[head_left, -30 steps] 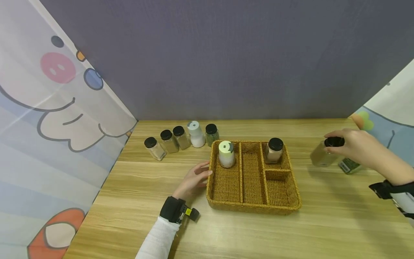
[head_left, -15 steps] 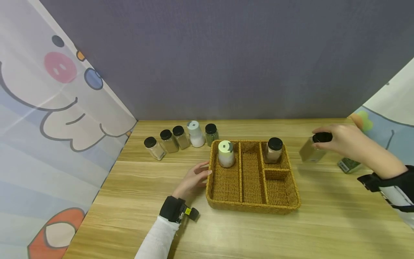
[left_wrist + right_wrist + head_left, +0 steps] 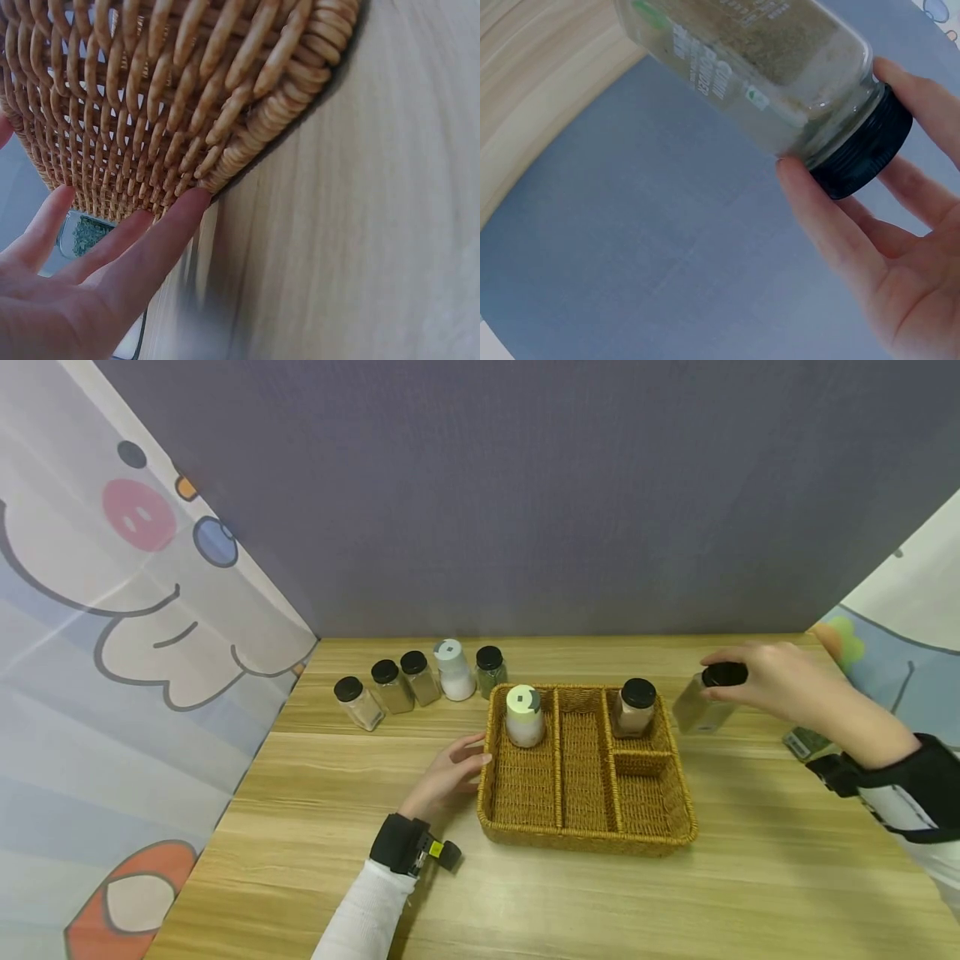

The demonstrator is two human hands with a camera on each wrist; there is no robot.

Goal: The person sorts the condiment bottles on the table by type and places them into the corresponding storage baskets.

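My right hand (image 3: 802,693) pinches a glass spice jar (image 3: 699,706) by its black lid, just right of the basket. In the right wrist view the jar (image 3: 757,75) is tilted, with brownish powder inside and white lettering. My left hand (image 3: 442,777) touches the left side of a woven divided basket (image 3: 588,841). Extended fingers rest against the wicker wall (image 3: 150,97) in the left wrist view. A pale-lidded shaker (image 3: 525,718) stands in the basket's left compartment. One black-lidded jar (image 3: 633,714) stands in the upper right compartment.
Behind and left of the basket stand several black-lidded jars (image 3: 392,687) and a white shaker (image 3: 454,670). A jar with green contents (image 3: 802,743) lies right, partly behind my right forearm. A grey panel (image 3: 525,502) rises at the table's back edge.
My right hand has carried the spice jar leftward, closer to the basket and away from the green jar. The left hand and basket have stayed practically still.
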